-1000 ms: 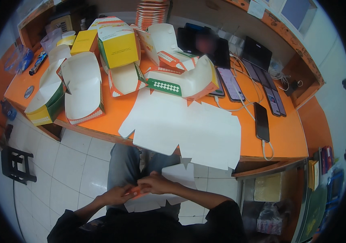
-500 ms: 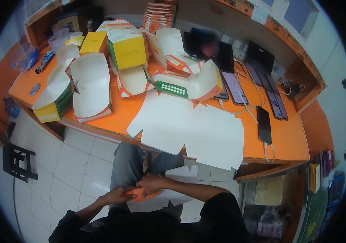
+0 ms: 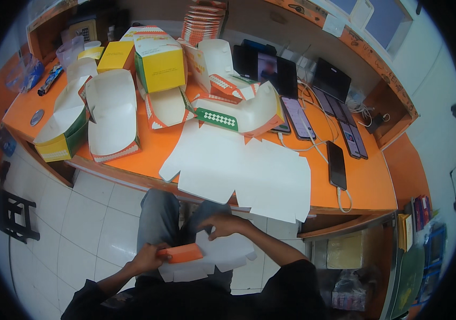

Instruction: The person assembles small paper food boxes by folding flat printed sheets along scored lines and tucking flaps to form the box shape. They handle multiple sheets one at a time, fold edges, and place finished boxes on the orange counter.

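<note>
A die-cut cardboard box blank [image 3: 228,249] lies across my lap, white side up. One of its panels is folded over at the left and shows an orange outer face. My left hand [image 3: 150,258] grips the left end of that orange panel between thumb and fingers. Above the blank's upper edge is my right hand [image 3: 222,224], thumb and fingers apart and pointing down; whether the fingertips touch the card I cannot tell. On the desk edge before me, a larger stack of flat white blanks [image 3: 244,173] overhangs slightly.
Half-folded boxes [image 3: 112,114] and a yellow box [image 3: 162,68] crowd the orange desk [image 3: 369,186] at left. Phones with cables, including a black phone [image 3: 337,165], lie at right. A pile of folded cartons [image 3: 203,24] stands behind. A black stool [image 3: 16,216] is on the floor.
My right hand has let go of the orange panel and moved up and to the right. My left hand keeps its hold. The whole view has shifted slightly.
</note>
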Tool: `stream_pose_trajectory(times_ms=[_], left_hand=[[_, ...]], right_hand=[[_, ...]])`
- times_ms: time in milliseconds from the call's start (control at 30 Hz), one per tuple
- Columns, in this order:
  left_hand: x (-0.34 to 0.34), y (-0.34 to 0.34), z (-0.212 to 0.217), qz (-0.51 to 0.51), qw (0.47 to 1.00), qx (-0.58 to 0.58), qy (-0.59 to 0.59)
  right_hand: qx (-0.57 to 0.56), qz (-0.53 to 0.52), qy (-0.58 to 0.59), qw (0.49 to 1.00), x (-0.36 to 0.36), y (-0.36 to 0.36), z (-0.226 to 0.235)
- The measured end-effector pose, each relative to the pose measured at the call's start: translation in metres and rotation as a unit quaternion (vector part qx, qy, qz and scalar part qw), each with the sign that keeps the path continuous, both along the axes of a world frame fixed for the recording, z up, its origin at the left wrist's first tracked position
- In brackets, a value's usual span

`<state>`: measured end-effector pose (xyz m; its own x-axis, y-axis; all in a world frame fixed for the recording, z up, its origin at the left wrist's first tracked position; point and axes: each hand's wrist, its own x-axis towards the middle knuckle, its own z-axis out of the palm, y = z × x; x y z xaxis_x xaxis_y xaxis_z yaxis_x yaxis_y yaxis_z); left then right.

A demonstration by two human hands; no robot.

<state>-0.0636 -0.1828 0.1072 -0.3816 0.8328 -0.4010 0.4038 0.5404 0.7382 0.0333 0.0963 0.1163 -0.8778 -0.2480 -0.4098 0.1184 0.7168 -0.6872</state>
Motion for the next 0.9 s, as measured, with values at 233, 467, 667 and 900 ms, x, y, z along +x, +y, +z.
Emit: stream_pose_trajectory(times_ms=[233, 467, 667, 900], left_hand=[[-0.021, 0.017, 0.004, -0.104, 0.993, -0.05, -0.024], [0.005, 0.09, -0.005, -0.185, 0.981, -0.005, 0.055], [-0.007, 0.119, -0.045, -0.233, 0.964, 0.032, -0.127], [-0.013, 0.114, -0.045, -0.265, 0.941, -0.014, -0.212]], right_hand=[[0.092, -0.101, 0.103, 0.985, 0.037, -0.016, -0.016], [0.119, -0.2, 0.296, 0.926, 0.062, -0.045, -0.023], [0.137, -0.199, 0.356, 0.903, 0.083, -0.04, -0.037], [0.109, -0.173, 0.287, 0.936, 0.071, -0.039, -0.032]])
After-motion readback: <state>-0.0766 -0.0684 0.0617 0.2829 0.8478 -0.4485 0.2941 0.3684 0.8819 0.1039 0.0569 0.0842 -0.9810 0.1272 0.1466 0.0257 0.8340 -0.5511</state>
